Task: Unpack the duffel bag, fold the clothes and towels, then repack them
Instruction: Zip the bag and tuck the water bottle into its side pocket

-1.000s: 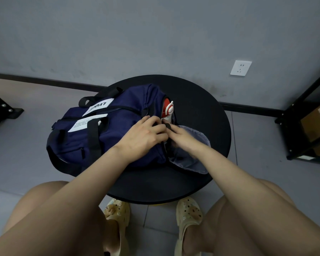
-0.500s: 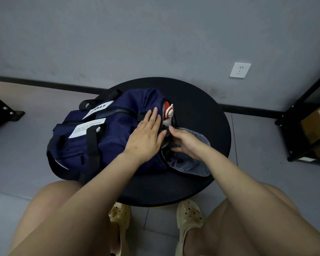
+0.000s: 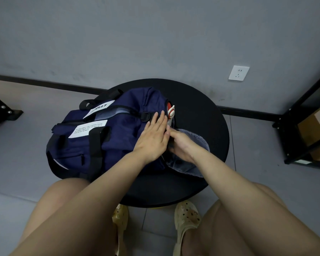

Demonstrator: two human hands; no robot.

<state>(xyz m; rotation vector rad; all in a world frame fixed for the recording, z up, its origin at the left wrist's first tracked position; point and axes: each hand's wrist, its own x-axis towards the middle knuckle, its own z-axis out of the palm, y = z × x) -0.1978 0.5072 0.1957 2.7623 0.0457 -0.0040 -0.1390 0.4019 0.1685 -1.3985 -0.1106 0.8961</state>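
Centrally, duffel bag (image 3: 107, 141) overhanging table (image 3: 211, 115) edge, left hand (image 3: 152, 137) fingers flat, right hand (image 3: 181, 143) fingers hidden, cannot tell.

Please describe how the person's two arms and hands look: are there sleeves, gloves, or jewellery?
Both arms are bare up to the frame edge, with no sleeves in view. The left hand and the right hand wear no gloves, and no rings, watch or bracelets show on the visible sides. The nails are too small to judge.
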